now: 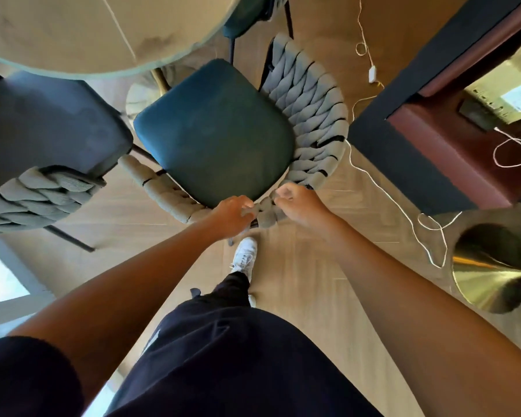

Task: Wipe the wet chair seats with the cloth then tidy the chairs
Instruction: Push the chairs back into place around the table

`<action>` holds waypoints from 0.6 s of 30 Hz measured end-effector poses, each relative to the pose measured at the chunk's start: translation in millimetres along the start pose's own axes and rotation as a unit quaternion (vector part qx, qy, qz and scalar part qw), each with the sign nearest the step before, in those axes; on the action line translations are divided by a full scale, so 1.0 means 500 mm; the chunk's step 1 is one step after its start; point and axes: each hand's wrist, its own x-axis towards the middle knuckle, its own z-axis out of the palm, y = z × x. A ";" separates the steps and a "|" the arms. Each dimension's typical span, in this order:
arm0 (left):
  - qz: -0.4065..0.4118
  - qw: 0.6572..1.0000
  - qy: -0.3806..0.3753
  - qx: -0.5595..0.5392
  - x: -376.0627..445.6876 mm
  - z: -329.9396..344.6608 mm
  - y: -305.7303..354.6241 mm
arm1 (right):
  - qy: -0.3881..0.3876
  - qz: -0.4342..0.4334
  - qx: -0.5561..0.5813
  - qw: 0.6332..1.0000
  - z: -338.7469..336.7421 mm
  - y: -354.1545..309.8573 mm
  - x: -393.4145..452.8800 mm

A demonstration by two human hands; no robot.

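Both hands on the woven backrest (310, 115) of the middle chair (214, 130), at its near edge: left hand (233, 213) curled round the braided rim, right hand (298, 203) just beside it with fingers bent over the same rim, though whether gripping firmly or only resting cannot be told from above. No cloth in view in either hand or on the seat. Seat surface dark teal, no clear wet patch visible, so probably past wiping and into tidying.

Next move, as judged: push the chair far, under the round table (73, 34), keeping it straight.

Tight on the left, where a second chair (42, 121) sits nearly touching the seat corner. Table edge overhangs just beyond the seat front, table base (145, 91) behind it, so little travel left. Right side more open floor, but a white cable (382, 188) trails close to the backrest and could snag a leg. White shoe (245, 255) planted just near of the chair; bare floor behind for stepping.
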 end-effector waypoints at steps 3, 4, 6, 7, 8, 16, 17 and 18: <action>0.001 0.999 -0.051 -0.003 0.032 0.012 0.021 | -0.021 0.002 -0.027 0.999 -0.026 0.014 0.041; 0.001 0.998 -0.062 -0.009 0.040 0.011 0.031 | -0.027 0.004 -0.035 0.999 -0.034 0.018 0.055; -0.009 0.997 -0.070 -0.028 0.054 0.015 0.043 | -0.052 0.007 -0.042 0.998 -0.046 0.022 0.081; -0.016 0.996 -0.071 -0.041 0.060 0.019 0.050 | -0.065 0.004 -0.047 0.997 -0.051 0.026 0.093; -0.025 0.996 -0.072 -0.053 0.066 0.024 0.055 | -0.074 -0.006 -0.057 0.996 -0.056 0.032 0.106; -0.089 0.991 -0.091 0.035 0.145 0.102 0.119 | -0.161 -0.114 -0.197 0.960 -0.136 0.097 0.210; -0.099 0.990 -0.088 0.052 0.154 0.115 0.129 | -0.170 -0.136 -0.232 0.948 -0.150 0.106 0.225; -0.118 0.987 -0.082 0.076 0.160 0.127 0.140 | -0.178 -0.153 -0.268 0.934 -0.165 0.116 0.238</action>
